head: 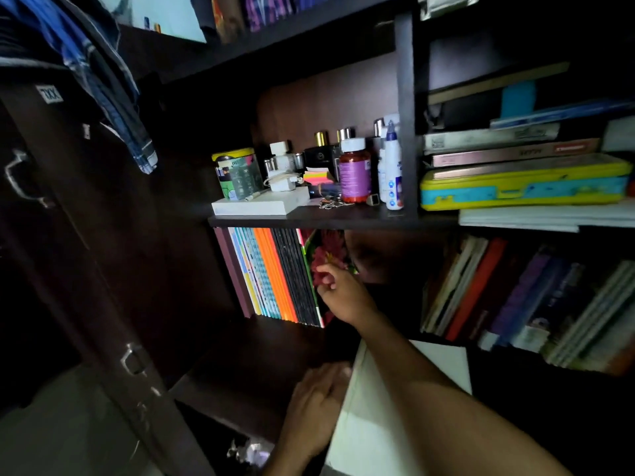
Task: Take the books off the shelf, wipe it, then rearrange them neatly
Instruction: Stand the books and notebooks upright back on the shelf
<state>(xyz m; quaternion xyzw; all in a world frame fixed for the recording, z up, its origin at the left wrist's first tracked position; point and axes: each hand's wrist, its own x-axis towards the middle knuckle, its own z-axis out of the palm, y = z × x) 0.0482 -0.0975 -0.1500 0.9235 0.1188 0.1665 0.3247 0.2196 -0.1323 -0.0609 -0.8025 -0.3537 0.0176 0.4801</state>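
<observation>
While left hand (314,410) grips pale book (371,424), right hand (343,290) touches glossy spines (275,273).

The shelf (309,219) is dark wood laminate with a dull sheen. Glossy paper covers the upright books (275,273). The pencil box (522,187) is shiny plastic; the hanging shirt (113,97) is woven cloth.
</observation>
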